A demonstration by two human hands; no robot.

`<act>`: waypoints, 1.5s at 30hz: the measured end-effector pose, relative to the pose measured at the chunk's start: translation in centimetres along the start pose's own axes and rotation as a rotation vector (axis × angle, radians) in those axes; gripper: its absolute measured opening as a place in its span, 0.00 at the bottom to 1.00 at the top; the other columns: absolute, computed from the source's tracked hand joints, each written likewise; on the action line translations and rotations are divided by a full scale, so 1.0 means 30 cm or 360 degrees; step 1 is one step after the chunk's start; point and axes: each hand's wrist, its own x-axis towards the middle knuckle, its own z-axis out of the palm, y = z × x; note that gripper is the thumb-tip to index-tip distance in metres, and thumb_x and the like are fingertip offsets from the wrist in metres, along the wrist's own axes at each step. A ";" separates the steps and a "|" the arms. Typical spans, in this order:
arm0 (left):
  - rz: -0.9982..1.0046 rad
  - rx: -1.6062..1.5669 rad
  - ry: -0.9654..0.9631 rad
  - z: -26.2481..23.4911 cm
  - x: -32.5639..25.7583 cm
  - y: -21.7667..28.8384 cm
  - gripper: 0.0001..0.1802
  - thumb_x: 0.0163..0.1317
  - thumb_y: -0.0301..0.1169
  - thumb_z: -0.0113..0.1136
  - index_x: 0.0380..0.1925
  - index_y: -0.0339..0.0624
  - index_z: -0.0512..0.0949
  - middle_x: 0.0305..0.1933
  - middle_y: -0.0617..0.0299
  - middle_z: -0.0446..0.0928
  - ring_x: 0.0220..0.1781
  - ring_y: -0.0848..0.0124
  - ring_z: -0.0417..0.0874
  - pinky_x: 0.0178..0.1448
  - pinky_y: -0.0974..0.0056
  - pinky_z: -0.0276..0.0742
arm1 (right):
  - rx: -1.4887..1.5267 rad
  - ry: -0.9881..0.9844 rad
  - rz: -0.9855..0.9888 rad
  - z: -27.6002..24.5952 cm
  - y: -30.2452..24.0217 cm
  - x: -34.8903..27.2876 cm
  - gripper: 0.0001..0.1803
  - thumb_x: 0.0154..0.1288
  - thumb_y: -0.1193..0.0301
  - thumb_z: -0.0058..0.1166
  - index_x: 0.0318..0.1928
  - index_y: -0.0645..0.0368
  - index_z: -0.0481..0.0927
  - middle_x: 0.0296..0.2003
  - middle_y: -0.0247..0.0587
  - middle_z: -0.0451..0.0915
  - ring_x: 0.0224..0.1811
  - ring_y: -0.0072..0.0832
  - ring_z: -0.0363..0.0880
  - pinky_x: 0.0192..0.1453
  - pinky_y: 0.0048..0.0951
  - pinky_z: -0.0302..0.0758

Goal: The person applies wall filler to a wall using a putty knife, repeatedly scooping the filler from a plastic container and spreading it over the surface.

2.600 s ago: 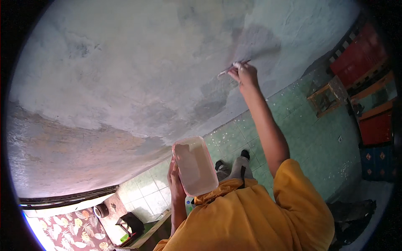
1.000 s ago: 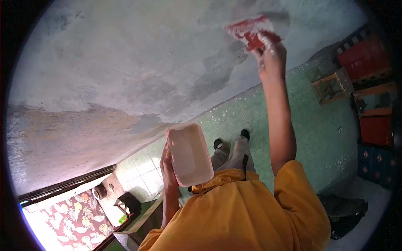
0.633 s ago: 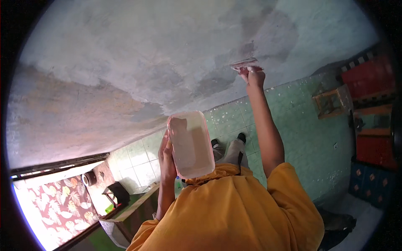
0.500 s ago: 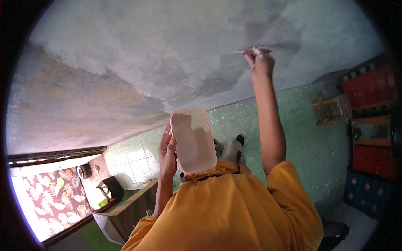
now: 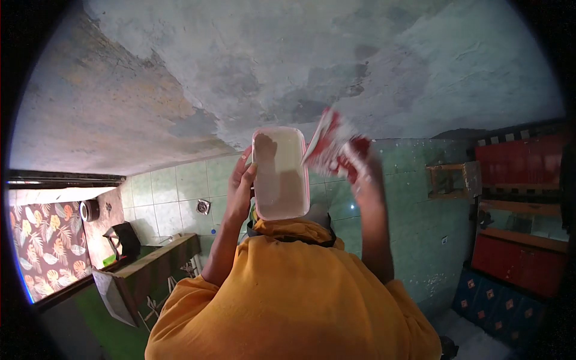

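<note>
My left hand (image 5: 239,187) grips the left side of a translucent rectangular plastic tub (image 5: 279,173) with a pink rim and pale paste inside, held up in front of me. My right hand (image 5: 367,175) holds a red-and-white flat scraper (image 5: 332,146), blurred by motion, its edge at the tub's right rim. My yellow sleeves and shirt (image 5: 294,300) fill the lower part of the view. Above both hands spreads a patchy grey plastered surface (image 5: 312,66) with darker damp-looking patches.
Green tiles (image 5: 180,192) run behind the hands. At the right are a small wooden shelf (image 5: 447,180), red cabinets (image 5: 519,258) and blue patterned panels (image 5: 498,303). At the left hang a leaf-pattern curtain (image 5: 42,246) and a wooden counter (image 5: 150,270).
My right hand has come away from the grey plastered surface and dropped with the scraper to the tub's rim. The left hand has kept the tub raised, now nearer the middle.
</note>
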 end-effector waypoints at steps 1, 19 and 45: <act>0.0014 0.0024 -0.0011 0.037 -0.012 -0.008 0.31 0.73 0.41 0.51 0.73 0.46 0.60 0.51 0.63 0.79 0.45 0.79 0.80 0.42 0.73 0.78 | 0.0052 -0.0092 0.0088 -0.042 0.057 -0.034 0.16 0.66 0.67 0.62 0.50 0.61 0.75 0.39 0.34 0.80 0.35 0.22 0.81 0.37 0.25 0.81; 0.0263 0.0027 0.0074 0.580 -0.352 -0.309 0.36 0.73 0.40 0.55 0.75 0.44 0.54 0.58 0.60 0.75 0.50 0.77 0.79 0.44 0.74 0.77 | -0.1408 -0.0250 -0.0674 -0.514 -0.116 -0.344 0.17 0.69 0.65 0.56 0.50 0.64 0.72 0.36 0.53 0.82 0.34 0.45 0.84 0.37 0.40 0.79; 0.0331 -0.0069 0.0026 0.772 -0.448 -0.448 0.33 0.77 0.36 0.44 0.76 0.42 0.47 0.66 0.56 0.66 0.65 0.70 0.69 0.67 0.64 0.67 | -0.1055 0.0009 -0.0674 -0.707 -0.071 -0.378 0.11 0.68 0.71 0.59 0.43 0.66 0.76 0.33 0.41 0.82 0.33 0.22 0.78 0.38 0.28 0.75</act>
